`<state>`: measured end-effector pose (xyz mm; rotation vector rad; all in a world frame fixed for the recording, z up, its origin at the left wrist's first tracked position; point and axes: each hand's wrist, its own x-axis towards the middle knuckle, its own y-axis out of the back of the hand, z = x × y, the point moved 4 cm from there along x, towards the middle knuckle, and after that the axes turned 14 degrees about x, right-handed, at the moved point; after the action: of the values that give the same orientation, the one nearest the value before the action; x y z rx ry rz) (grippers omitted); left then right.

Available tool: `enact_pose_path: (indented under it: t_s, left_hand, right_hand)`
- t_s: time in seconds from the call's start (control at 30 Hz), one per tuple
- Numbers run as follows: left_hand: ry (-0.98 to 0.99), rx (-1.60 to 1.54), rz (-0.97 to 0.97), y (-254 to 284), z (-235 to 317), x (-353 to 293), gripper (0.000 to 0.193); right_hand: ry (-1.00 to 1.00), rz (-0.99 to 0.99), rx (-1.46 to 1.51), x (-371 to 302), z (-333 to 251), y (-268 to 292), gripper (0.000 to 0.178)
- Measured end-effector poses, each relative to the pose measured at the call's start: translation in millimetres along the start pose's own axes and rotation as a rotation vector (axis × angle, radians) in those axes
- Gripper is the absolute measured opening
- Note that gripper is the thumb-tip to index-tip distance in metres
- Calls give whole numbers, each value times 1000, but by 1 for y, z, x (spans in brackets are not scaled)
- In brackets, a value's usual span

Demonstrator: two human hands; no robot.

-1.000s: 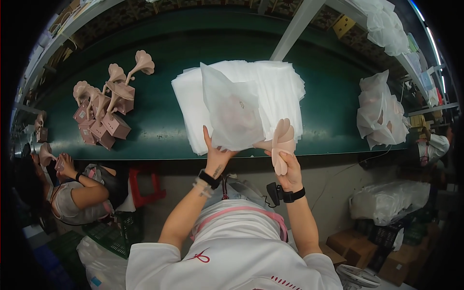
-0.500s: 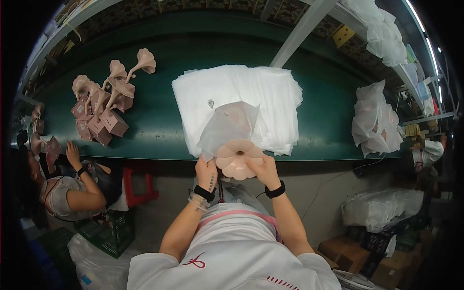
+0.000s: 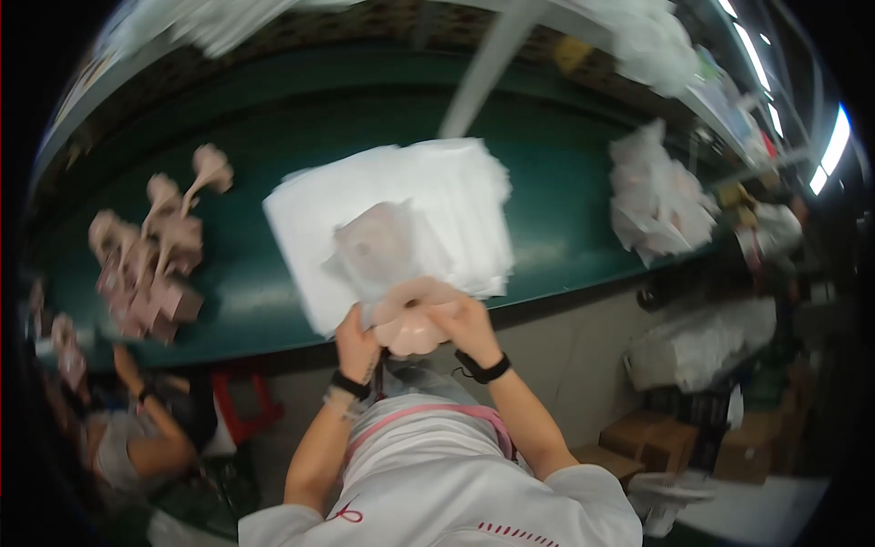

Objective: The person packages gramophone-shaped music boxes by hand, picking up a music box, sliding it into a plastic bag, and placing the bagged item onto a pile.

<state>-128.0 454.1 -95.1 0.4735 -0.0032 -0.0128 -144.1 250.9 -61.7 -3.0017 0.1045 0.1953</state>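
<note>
A pink toy gramophone is held in front of me, its flower-shaped horn facing up and its box base apparently inside a thin translucent bag. My right hand grips the horn's rim from the right, thumb on top. On the other side, my left hand is closed on the bag's edge beside the horn. The bag's far part lies over a thick stack of white bags on the green table. Motion blur softens the details.
Several unbagged pink gramophones stand on the table's left. Gramophones in clear bags sit at the right. A co-worker's arm and a red stool are at the lower left. Cardboard boxes lie at the lower right.
The whole view has turned and shifted, so the table now slants. More of the gramophone's base appears covered by the bag, and the horn tilts differently. Both hands keep their grips.
</note>
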Motion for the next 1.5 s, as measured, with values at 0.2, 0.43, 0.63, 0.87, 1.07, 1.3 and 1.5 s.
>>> enact_pose_path:
  t_s: [0.2,0.43,0.63,0.87,1.07,1.3,1.5]
  left_hand:
    - [186,82,70,9,-78,-8,28]
    - [78,12,-303,-2,-67,17,33]
    - [329,-366,-360,17,-68,21,38]
    - [152,184,-92,56,-33,52,62]
    - [13,405,78,55,-48,83,20]
    - [87,85,1,50,-70,165,15]
    - [-121,-44,120,79,-3,177,14]
  right_hand:
    - [332,44,-674,25,-14,-31,48]
    - [116,-201,-751,109,-34,-69,35]
    - [-385,-369,-281,216,18,-75,30]
    - [99,310,-266,44,23,-52,34]
    - [262,540,-861,44,18,-111,44]
    - [56,239,-806,129,40,-66,21]
    - [310,480,-476,139,-21,-60,18]
